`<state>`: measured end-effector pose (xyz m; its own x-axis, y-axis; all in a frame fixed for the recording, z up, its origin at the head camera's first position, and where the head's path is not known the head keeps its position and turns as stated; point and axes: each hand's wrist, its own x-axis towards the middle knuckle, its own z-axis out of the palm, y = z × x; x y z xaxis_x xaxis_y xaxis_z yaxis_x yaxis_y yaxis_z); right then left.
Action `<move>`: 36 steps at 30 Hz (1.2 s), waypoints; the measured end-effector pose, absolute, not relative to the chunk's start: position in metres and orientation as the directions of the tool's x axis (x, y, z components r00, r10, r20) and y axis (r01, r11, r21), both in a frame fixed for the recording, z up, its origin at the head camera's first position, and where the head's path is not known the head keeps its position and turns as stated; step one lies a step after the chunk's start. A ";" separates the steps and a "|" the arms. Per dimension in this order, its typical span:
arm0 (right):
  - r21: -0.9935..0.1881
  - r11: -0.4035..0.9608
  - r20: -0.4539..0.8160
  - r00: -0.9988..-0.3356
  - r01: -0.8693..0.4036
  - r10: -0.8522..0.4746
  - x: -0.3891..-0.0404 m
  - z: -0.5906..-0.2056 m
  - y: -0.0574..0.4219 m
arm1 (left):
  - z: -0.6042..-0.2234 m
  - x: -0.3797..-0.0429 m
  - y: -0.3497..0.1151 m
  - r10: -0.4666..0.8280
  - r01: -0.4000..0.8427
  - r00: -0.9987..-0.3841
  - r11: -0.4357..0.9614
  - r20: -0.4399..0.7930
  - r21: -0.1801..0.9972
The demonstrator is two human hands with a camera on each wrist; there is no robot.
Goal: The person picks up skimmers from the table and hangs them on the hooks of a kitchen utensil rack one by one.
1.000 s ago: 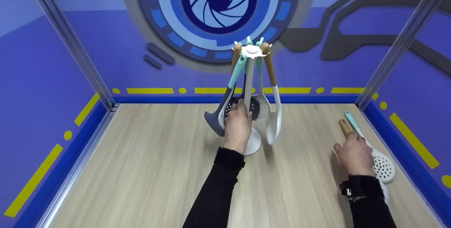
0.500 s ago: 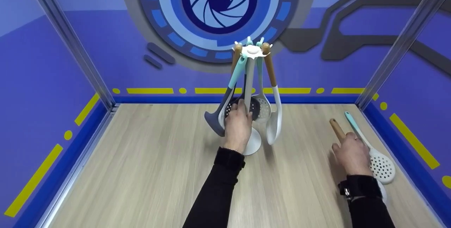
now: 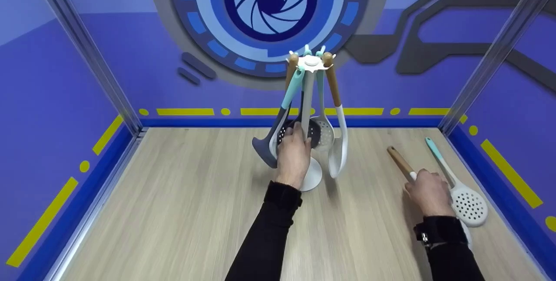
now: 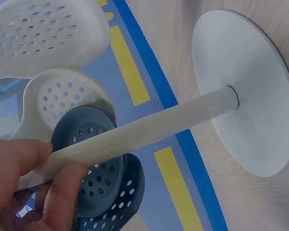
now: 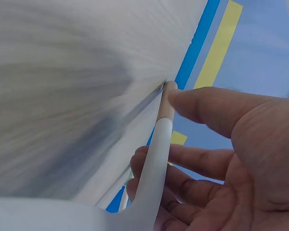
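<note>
My left hand grips the white pole of a utensil stand, thumb and fingers on either side of it. On the stand hang a dark grey ladle with a teal handle, a white utensil with a wooden handle, and several perforated skimmers, including a white one and a dark one. At the right, my right hand holds a white kitchen utensil with a wooden handle, fingers curled behind its neck. The wrist mostly hides its head in the head view.
A white skimmer with a teal handle lies on the wooden tabletop, close by the right hand. Blue patterned walls enclose the back and sides, with metal posts at the corners.
The wooden handle in my right hand has swung left, away from the teal-handled skimmer. My right hand has shifted slightly left and toward me. The left hand and stand stay in place.
</note>
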<state>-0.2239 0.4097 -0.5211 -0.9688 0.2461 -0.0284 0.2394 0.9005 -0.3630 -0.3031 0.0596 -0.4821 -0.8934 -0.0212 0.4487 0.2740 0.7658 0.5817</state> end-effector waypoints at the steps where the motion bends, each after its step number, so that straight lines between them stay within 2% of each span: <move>1: -0.364 0.900 -0.031 -0.969 0.239 0.245 -0.224 -0.521 0.409 | -0.482 -0.303 0.060 -0.022 0.274 -0.892 0.767 0.451 0.581; 11: -0.372 0.907 -0.046 -0.980 0.198 0.195 -0.224 -0.518 0.400 | -0.479 -0.302 0.060 -0.028 0.258 -0.901 0.768 0.433 0.586; 21: -0.351 0.924 -0.040 -0.988 0.151 0.146 -0.222 -0.518 0.394 | -0.480 -0.301 0.059 -0.021 0.281 -0.885 0.774 0.466 0.568; 36: -0.357 0.927 0.049 -0.989 0.115 0.142 -0.221 -0.507 0.385 | -0.481 -0.303 0.060 -0.022 0.286 -0.878 0.777 0.478 0.561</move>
<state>-0.2206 0.3847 -0.5069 -0.9886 0.1420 0.0492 0.1154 0.9269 -0.3571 -0.3030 0.0601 -0.4814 -0.8778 -0.0223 0.4785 0.2858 0.7771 0.5607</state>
